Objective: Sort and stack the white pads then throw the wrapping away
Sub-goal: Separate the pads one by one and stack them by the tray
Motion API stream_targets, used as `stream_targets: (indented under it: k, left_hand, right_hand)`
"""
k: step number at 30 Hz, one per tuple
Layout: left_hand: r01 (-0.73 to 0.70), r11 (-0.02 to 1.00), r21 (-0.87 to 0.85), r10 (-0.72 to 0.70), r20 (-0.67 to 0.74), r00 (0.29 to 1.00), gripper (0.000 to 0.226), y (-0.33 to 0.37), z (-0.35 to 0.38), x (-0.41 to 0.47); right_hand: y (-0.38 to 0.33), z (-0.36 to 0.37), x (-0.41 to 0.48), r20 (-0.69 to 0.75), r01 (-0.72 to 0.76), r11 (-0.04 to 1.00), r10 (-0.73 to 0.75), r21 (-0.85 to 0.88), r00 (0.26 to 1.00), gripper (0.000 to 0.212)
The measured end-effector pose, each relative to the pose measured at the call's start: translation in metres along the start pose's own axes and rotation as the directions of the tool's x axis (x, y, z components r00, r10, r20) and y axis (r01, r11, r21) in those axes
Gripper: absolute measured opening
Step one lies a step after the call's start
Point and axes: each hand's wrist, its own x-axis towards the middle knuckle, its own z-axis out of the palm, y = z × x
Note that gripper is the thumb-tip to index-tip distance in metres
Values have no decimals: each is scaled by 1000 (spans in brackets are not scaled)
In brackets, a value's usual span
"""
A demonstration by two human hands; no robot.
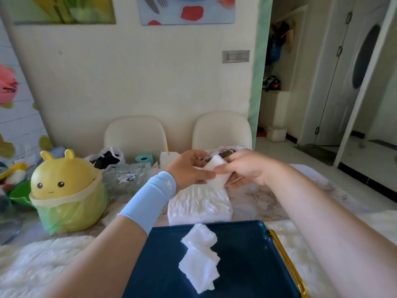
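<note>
From my seat the table (268,196) fills the lower half of the frame, and the dark blue tray (247,272) takes the bottom centre. At centre left stands the yellow bin (64,190) with its green liner, which I judge is where the wrapping goes at the end. Just above the tray's far rim lies the open pack of pads (199,207), its white edges showing in rows. On the tray, left of its middle, the sorted pads (199,257) sit in two loose overlapping heaps, with corners fanned out and not square.

Above the pack, mid-frame, my left hand (189,171) and right hand (245,166) meet on the held pad (217,172). The left thumb and fingers pinch its left edge. The right thumb lies on top with the fingers curled beneath, pinching its right side. Whether it is one pad or a thin wad I cannot tell.

The step, as I read it, is separating a pad to add to the tray. To do it well I would pinch only at the edges and ease the thumbs apart gently so the layers part without creasing. Then I would carry it down and lay it squarely on one heap, corners matched. I would straighten the fanned heaps first, since a soft pad set on a skewed base will likely slide. The pack looks far from empty, so much sorting remains
</note>
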Motion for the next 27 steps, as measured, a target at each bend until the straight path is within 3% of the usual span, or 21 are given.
stream_targets:
  k: [3, 5, 8, 10, 12, 17, 23, 27]
  left_hand:
    - [36, 999, -1, -36, -6, 999, 44, -9, 7, 25]
    - [15, 964, 267, -6, -31, 999, 30, -23, 12, 43]
    - [-72, 648, 758, -44, 131, 990, 34, -46, 22, 57]
    - [-147, 469, 871, -126, 230, 965, 43, -59, 29, 60]
    - [-222, 359, 906, -162, 295, 942, 45, -67, 33, 58]
    - [-243, 382, 892, -110, 304, 946, 41, -72, 26, 52]
    - [-104, 447, 888, -53, 142, 988, 42, -66, 33, 60]
    - [6, 404, 915, -126, 49, 991, 41, -58, 47, 68]
  right_hand:
    - [13, -20, 15, -63, -50, 996, 55, 74, 996, 16]
    - [25, -29, 27, -165, -64, 987, 89, 148, 982, 19]
    - [42, -32, 42, -223, -90, 969, 142, 230, 964, 21]
    - [51, -28, 48, -203, -123, 964, 173, 238, 964, 24]
    - [57, -23, 52, -165, -151, 958, 195, 243, 967, 25]
    - [64, -17, 58, -144, -185, 961, 217, 207, 966, 34]
    - [70, -3, 61, -102, -165, 973, 182, 163, 978, 33]
    - [75, 5, 58, -175, -139, 987, 123, -83, 977, 25]
